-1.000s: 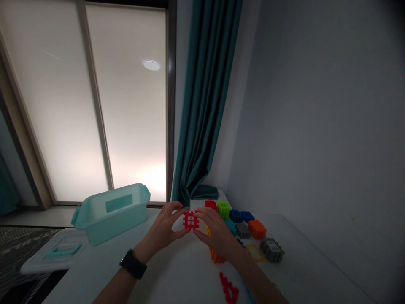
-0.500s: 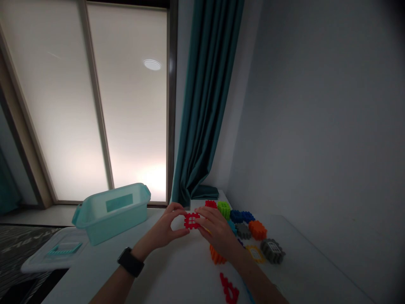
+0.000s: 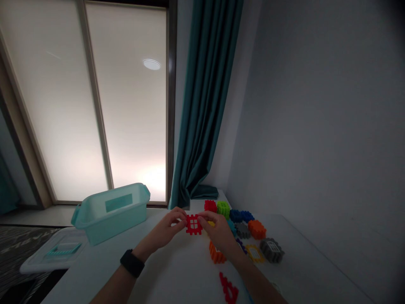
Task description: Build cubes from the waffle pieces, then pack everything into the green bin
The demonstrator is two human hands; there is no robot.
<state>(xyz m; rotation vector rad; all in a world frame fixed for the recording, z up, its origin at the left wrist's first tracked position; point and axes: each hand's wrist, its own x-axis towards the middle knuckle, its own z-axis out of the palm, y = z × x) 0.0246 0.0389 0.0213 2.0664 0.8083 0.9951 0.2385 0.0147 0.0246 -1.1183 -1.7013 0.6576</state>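
Left hand [image 3: 165, 230] and right hand [image 3: 218, 232] pinch a red waffle block [image 3: 194, 224] by opposite edges, apparently to steady it, near other colourful blocks [image 3: 257, 229] on the worktop [image 3: 177, 278].

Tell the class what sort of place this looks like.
Likely a home room or playroom: plastic waffle blocks on a white table, a pale teal storage bin, and a long teal curtain.

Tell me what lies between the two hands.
A red square waffle block lies between the left hand and the right hand, gripped by the fingers of both, as the head view shows.
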